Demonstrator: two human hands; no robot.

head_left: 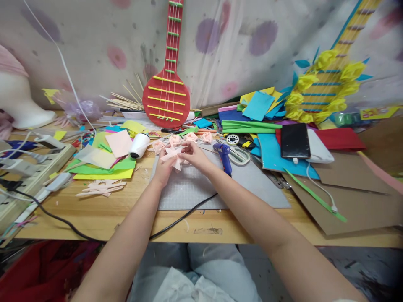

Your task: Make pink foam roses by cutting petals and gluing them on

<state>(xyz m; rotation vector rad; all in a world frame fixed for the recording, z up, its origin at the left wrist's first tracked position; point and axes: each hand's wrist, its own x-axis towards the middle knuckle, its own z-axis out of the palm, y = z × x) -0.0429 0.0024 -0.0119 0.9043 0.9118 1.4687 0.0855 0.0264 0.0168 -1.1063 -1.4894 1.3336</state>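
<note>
Above the grey cutting mat (252, 193), my left hand (163, 171) pinches a pale pink, star-shaped paper flower piece (172, 156). Bent fingers of my right hand (194, 156) close on the same piece from the other side; the fingertips are partly hidden. Just behind my hands lie several folded pink paper roses (190, 137). A blue glue gun (224, 158) rests on the mat to the right of my right hand. Beside it are scissors (241, 157) with pale handles.
Coloured paper sheets (103, 170), pink paper scraps (102, 187) and a white cylinder (139, 145) lie left. A power strip (37, 184) trails a black cord (185, 216). Behind stands a red paper lute (166, 100). Rightward are a phone (295, 140) and brown cardboard (355, 201).
</note>
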